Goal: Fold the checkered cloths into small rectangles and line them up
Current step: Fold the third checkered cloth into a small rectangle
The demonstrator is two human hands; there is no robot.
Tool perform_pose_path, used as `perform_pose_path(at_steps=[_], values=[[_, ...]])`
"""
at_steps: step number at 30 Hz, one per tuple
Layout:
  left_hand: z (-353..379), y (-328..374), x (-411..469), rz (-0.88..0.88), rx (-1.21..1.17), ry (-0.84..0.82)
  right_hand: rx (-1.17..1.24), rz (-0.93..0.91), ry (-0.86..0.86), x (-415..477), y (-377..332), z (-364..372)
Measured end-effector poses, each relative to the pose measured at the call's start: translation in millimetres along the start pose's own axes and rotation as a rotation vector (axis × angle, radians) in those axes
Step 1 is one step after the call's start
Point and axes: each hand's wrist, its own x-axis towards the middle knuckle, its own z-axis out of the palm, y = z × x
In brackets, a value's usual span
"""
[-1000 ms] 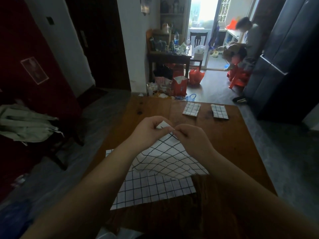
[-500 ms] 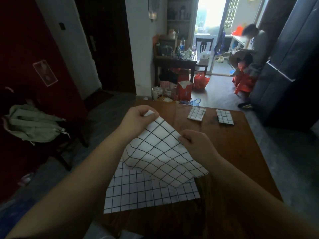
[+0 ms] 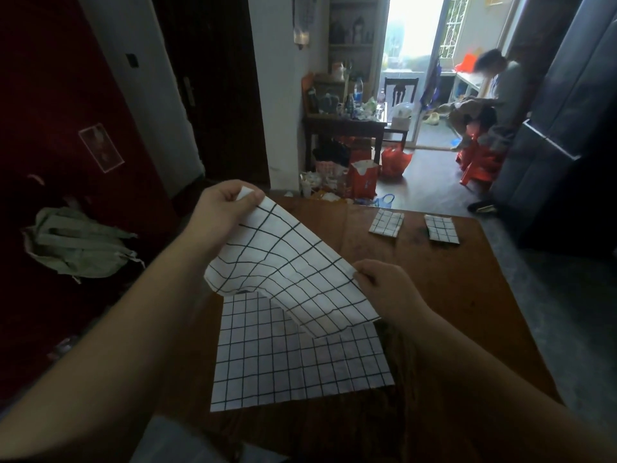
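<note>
Both hands have drawn apart since the earlier frames, where they met at one corner of the cloth; now the fabric is stretched between them.

Largest in view is the wooden table (image 3: pixel 450 295), filling the lower centre and right of the frame. On it, lower centre, a flat checkered cloth (image 3: pixel 293 359) lies spread and unfolded. Above that, at mid-frame, the held cloth (image 3: pixel 287 272) hangs clear of the table, sagging in a curve along its lower left edge. The left hand (image 3: pixel 220 208), upper left of centre, pinches one corner between thumb and fingers; the right hand (image 3: pixel 387 289), right of centre, pinches the opposite end of the same edge. At the table's far side, upper right, two folded rectangles (image 3: pixel 386 222) and (image 3: pixel 441 228) lie side by side, near each other but apart.

The step in hand looks like shaking the cloth out taut before its first fold. To do it well, I would keep both pinches right at the corners, pull the top edge straight so the grid lines run true, then bring corner to corner and lay it on bare wood rather than on the spread cloth, matching the size of the two already lined up.
</note>
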Motion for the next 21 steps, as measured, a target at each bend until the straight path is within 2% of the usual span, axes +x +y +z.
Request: perform_pose_path(at_steps=[10, 15, 21], values=[[-7.1, -23.7, -5.5, -0.086, 0.006, 0.057, -0.048, 0.089, 0.023, -12.8, 10.0, 0.7], [-5.3, -37.9, -5.8, -0.146, 0.010, 0.150, -0.032, 0.127, 0.045, -19.8, 15.9, -5.0], [7.0, -50.1, -11.2, -0.198, 0.089, 0.139, 0.040, 0.143, 0.092, -23.2, 15.9, -13.8]])
